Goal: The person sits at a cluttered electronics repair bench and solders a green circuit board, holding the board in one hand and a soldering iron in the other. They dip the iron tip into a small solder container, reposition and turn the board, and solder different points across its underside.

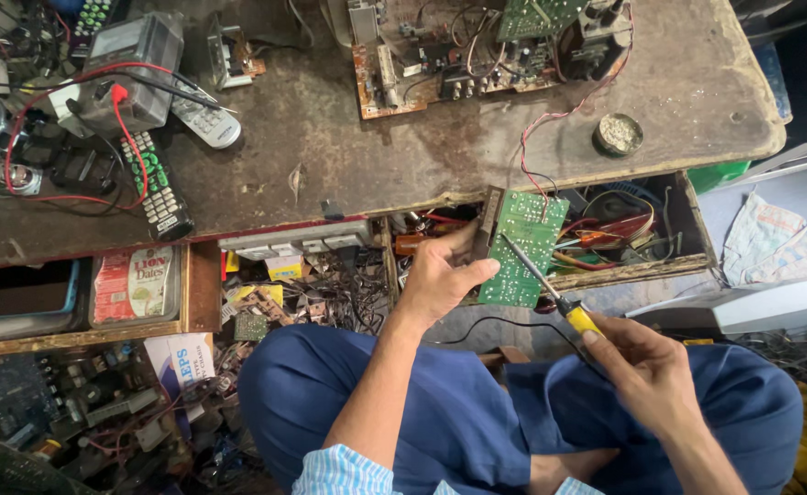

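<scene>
Two bare hands work over a lap in blue trousers: the left hand [435, 280] is clamped on the edge of a green circuit board [522, 247], held upright at twelve o'clock from the knees, just below the lip of the cluttered surface [330, 156]. At four o'clock from the board, the right hand [646, 367] is closed around a yellow-handled soldering iron [550, 289], its tip touching the board's face. Soldering seems under way; the next move calls for a steady tip.
</scene>
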`<state>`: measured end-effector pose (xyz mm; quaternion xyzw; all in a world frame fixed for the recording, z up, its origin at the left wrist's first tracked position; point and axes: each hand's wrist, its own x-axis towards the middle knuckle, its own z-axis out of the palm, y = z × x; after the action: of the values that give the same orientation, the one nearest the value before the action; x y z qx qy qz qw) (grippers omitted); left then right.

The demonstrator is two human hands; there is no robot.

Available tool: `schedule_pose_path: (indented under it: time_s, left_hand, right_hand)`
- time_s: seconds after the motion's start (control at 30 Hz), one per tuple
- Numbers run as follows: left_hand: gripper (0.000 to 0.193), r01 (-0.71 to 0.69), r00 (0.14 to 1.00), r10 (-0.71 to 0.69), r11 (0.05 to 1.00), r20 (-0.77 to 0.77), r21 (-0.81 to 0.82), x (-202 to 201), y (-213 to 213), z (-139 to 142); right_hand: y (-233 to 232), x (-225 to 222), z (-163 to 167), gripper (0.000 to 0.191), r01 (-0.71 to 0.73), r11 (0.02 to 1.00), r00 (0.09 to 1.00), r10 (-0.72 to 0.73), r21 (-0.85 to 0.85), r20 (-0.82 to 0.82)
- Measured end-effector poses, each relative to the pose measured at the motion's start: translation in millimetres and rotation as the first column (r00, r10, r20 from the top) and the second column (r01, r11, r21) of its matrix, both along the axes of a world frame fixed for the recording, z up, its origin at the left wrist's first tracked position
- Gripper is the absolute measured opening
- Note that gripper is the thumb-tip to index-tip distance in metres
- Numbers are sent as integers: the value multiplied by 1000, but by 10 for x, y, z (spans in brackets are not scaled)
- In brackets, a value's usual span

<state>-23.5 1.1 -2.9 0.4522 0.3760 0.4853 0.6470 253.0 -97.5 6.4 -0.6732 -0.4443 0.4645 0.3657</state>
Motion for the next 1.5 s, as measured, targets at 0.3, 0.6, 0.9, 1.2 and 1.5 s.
schedule_pose_path:
  time_s: [0.3,0.6,0.9,1.2,1.5]
  left_hand:
    - [62,34,991,-35,999,126,10,18,14,-17]
    - [62,23,996,-26,999,89,32,2,31,80]
    - [65,-6,999,7,999,37,-33,-10,-6,49]
    - [62,18,999,-18,1000,28,-12,-11,8,30]
    - [57,37,996,-35,999,77,-25,-15,-5,66]
  right_hand:
    - [-240,-180,965,31,-89,943,865,-87,322,495]
    - [253,365,1060,25,-28,933,668,-250,359,701]
    - [86,373,1018,26,20,941,715,-250,339,652]
    - [-280,-178,1100,35,-220,920,792,-27,325,610]
    - [-315,-293,998,36,-244,924,805,23,295,592]
